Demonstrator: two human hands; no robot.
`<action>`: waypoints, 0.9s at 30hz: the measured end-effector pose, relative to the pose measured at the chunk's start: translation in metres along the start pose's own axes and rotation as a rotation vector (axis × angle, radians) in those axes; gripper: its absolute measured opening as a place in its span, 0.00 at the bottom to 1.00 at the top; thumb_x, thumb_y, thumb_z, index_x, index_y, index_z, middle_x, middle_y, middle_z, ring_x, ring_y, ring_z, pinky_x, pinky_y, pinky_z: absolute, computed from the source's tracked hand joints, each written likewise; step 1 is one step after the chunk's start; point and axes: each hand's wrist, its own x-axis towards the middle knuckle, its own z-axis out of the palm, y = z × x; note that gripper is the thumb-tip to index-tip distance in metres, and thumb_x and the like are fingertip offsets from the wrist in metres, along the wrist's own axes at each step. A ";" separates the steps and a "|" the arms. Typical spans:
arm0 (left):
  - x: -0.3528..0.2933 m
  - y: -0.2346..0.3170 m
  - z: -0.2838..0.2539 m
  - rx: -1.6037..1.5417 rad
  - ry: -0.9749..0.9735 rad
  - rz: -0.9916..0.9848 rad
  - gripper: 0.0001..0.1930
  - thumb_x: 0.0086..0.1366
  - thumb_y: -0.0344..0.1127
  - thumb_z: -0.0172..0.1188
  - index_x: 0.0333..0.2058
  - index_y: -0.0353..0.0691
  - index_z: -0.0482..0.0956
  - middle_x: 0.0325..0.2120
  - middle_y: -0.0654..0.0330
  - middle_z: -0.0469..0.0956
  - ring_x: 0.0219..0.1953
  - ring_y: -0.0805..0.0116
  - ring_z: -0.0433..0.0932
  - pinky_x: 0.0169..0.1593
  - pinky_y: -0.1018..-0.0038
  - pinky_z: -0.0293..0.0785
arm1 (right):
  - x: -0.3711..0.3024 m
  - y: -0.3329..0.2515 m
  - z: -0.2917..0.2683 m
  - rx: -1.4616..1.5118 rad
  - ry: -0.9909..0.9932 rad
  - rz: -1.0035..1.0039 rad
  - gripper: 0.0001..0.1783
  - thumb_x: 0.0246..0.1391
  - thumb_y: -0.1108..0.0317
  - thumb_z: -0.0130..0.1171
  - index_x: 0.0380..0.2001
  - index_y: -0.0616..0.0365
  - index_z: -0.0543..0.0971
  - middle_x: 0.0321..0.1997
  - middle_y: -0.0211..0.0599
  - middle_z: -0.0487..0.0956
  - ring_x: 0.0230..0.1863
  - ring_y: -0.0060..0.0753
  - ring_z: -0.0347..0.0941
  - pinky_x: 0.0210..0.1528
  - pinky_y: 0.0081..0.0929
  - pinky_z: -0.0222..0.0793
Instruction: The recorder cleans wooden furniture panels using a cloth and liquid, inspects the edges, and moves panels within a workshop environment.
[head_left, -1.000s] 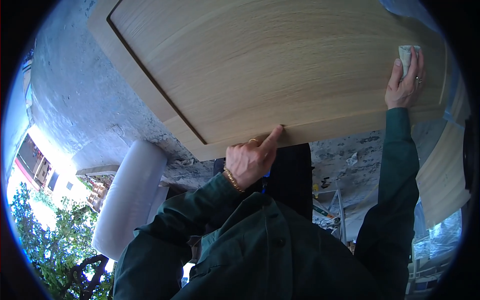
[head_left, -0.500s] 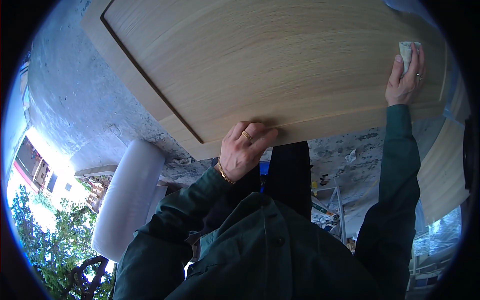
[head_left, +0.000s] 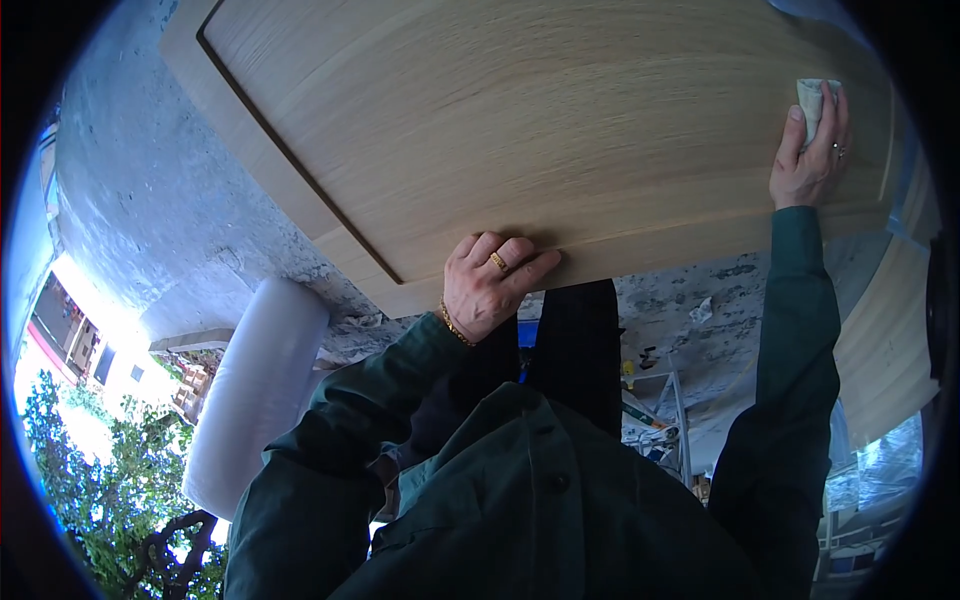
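Note:
A large light wooden panel (head_left: 560, 130) with a recessed groove at its left end lies across the upper view. My left hand (head_left: 490, 285), with a ring and a gold bracelet, rests on the panel near its front edge. Its fingers are curled in against the wood; their tips and anything under them are hidden. At the panel's far right my right hand (head_left: 808, 165) is closed on a folded pale sheet (head_left: 810, 98), pressed to the surface. Whether the sheet is cloth or abrasive paper I cannot tell.
A thick roll of translucent wrap (head_left: 255, 400) stands on the left, near leaves and bright daylight. Below the panel, a metal frame (head_left: 678, 415) and small items stand on the stained floor (head_left: 700, 300). Another curved wooden piece (head_left: 880, 340) and clear plastic (head_left: 890, 465) are at the right.
My left hand has shifted slightly up over the panel, its fingers curled a little farther onto the face. My right hand with the folded sheet has edged barely upward.

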 end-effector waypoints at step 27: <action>-0.004 -0.003 0.012 0.022 0.119 0.014 0.21 0.34 0.29 0.62 0.33 0.53 0.81 0.25 0.71 0.70 0.24 0.71 0.66 0.26 0.75 0.64 | -0.001 0.001 -0.001 -0.019 -0.013 0.010 0.21 0.53 0.58 0.50 0.50 0.50 0.69 0.54 0.42 0.66 0.49 0.48 0.65 0.49 0.40 0.62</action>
